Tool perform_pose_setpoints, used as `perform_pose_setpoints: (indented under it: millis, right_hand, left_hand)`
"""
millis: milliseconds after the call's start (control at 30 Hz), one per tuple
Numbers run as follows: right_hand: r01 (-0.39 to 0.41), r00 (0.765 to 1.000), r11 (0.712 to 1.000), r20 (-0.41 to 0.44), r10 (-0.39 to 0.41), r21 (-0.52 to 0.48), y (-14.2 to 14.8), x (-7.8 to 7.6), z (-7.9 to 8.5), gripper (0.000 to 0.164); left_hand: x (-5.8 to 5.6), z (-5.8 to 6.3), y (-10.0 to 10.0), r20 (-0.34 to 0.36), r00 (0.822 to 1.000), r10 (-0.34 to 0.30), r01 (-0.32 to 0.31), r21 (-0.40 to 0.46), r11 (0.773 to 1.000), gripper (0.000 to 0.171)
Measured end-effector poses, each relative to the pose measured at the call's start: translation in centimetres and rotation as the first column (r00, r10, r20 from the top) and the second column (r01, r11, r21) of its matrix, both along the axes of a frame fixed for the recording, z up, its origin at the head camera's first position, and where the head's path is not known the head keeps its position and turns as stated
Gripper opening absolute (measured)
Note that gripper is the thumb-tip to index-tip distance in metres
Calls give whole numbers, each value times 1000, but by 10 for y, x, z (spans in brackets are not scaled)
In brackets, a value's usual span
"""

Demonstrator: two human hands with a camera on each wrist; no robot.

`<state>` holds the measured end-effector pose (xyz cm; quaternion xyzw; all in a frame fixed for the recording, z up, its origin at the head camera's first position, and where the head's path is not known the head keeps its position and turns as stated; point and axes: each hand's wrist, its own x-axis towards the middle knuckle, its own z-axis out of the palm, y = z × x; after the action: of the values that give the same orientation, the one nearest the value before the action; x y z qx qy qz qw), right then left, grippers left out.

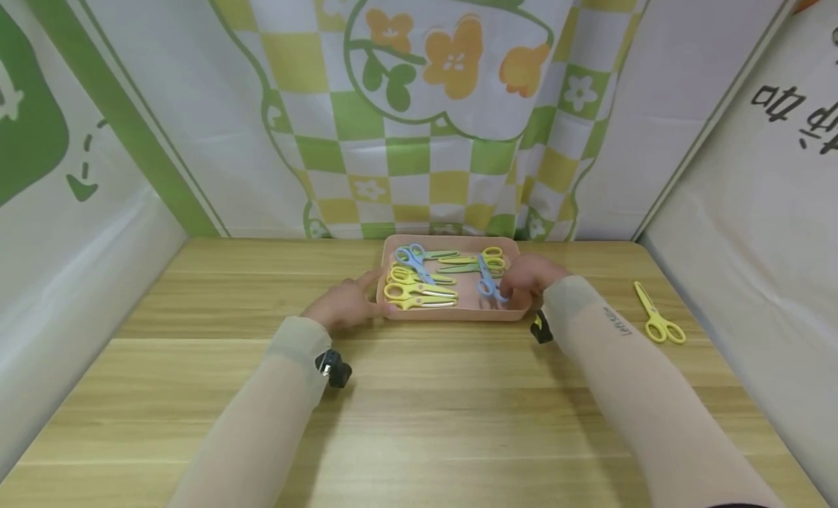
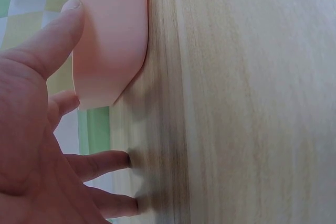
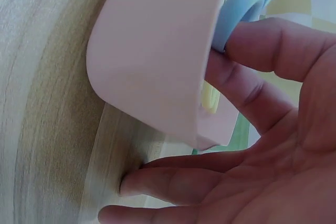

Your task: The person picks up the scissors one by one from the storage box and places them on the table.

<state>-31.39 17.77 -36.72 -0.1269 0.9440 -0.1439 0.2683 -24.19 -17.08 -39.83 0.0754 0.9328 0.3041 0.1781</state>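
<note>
A pink tray point(image 1: 458, 315) holding several yellow, green and blue scissors stands at the far edge of the table. At its right end, my right hand point(image 1: 532, 274) pinches a handle loop of the blue scissors point(image 1: 485, 271) between thumb and index finger. In the right wrist view, that blue loop point(image 3: 239, 11) rises over the rim, and the other fingers point(image 3: 168, 182) stretch down outside the tray. My left hand point(image 1: 347, 304) rests at the tray's left end, its thumb point(image 2: 58, 35) on the rim and its lower fingers extended toward the tabletop.
One pair of yellow scissors point(image 1: 657, 315) lies apart on the wooden table point(image 1: 419, 421), right of the tray. Other blue scissors point(image 1: 414, 260) and yellow scissors point(image 1: 419, 292) lie in the tray's left half. A checked curtain point(image 1: 406, 159) hangs directly behind it.
</note>
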Motion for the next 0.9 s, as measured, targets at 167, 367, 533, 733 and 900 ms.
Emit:
perform_pose_setpoints:
  millis: [167,367,533,733,900]
  right_hand:
    - [111,994,992,28,-109,-68,1,2,-1,10]
    - [225,970,958,139,-202,-179,10,4,1,22]
    - [353,922,894,265,-282,-275,24,2,1,21]
    - [393,899,863,329,-289,-316,35,2,1,53]
    - [365,915,846,318,-249,-388,47,8,2,22]
  left_hand:
    - [0,0,-1,-3,1000,0,0,-4,1000,94]
    - [1,0,0,-4,1000,-2,2,-12,1000,94]
    - [1,0,0,-3,1000,-5,4,-8,1000,93]
    - [1,0,0,-3,1000,-2,2,-8,1000,93]
    - [0,-2,0,-7,1000,-6,6,-19,1000,94]
